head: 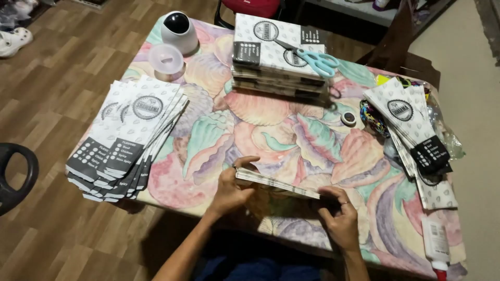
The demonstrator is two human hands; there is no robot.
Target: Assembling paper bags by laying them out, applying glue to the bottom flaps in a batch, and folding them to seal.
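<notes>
Paper bag stack (276,182), thin and flat with crisp layered edges, lies edge-on near the table's front edge, pinched at either end: left hand (230,190) closed on one end, right hand (341,221) on the other. The tablecloth (271,130) is glossy, printed with pastel shells. Three more piles of printed paper bags (125,140) sit around, one topped by blue-handled scissors (312,58).

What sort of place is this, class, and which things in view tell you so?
Probably a room at home used for handwork: a wooden floor, a table under a shell-patterned cloth, stacks of printed paper bags, and scissors.
</notes>
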